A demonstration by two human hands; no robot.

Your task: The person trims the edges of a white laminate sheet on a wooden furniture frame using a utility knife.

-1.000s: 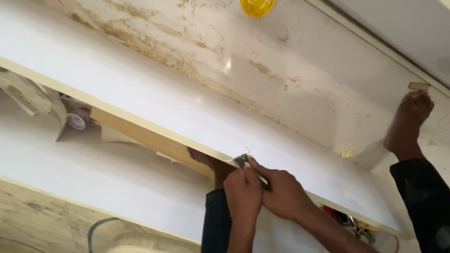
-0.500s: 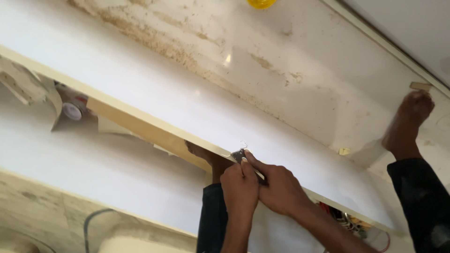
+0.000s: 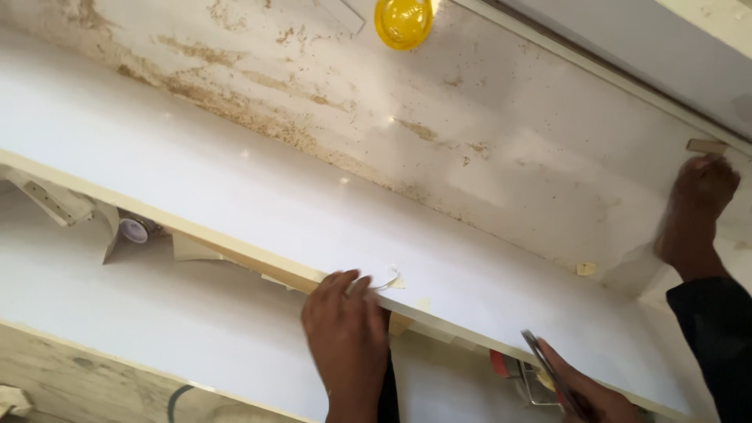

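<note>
Nearest: we're gripping pliers (image 3: 548, 368) w/ our right hand (image 3: 587, 395), fingers clamped round the handles, low right under the white panel (image 3: 258, 211). Our left hand (image 3: 345, 337) is pressing the panel's front edge, fingers together, tips on top. Farther: co-worker's hand (image 3: 697, 211) at right. Farthest: yellow cap (image 3: 403, 19).

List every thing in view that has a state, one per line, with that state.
left hand: fingers curled over the front edge of the white shelf board
right hand: closed around a thin metal tool
another person's hand: pressed to the stained wall at far right
yellow round object: up on the wall
tape roll: lying under the shelf board
</note>
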